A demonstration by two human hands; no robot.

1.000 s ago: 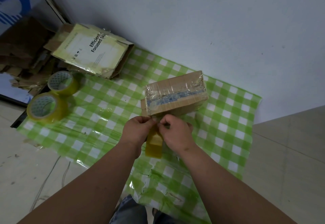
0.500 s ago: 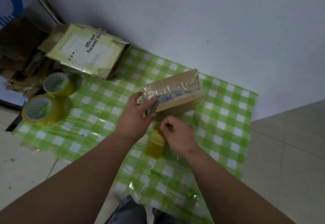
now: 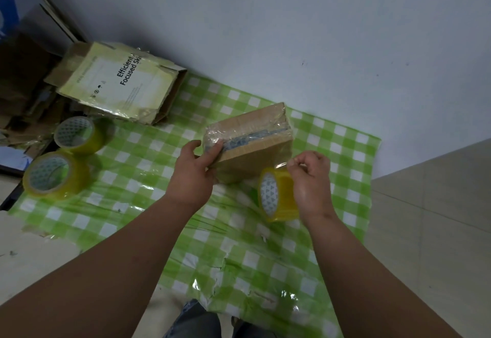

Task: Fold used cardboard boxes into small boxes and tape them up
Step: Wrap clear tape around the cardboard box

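A small brown cardboard box [image 3: 255, 136], wrapped in clear tape, sits on the green checked sheet [image 3: 148, 157] near the wall. My left hand [image 3: 194, 173] holds its near left corner, thumb on top and fingers along the side. A yellow tape roll [image 3: 276, 194] stands on edge just right of the box's front. My right hand [image 3: 310, 178] is beside the roll and pinches the clear tape strip that runs from the box to the roll.
Two more yellow tape rolls [image 3: 77, 134] [image 3: 54, 174] lie at the sheet's left edge. A flattened pale green printed carton [image 3: 119, 82] rests at the back left, with brown cardboard scraps [image 3: 24, 93] beyond it. The wall runs close behind the box. Tiled floor [image 3: 435, 218] lies to the right.
The tape roll moved from in front of the box to its right side, drawn out by my right hand. My left hand shifted onto the box's left corner.
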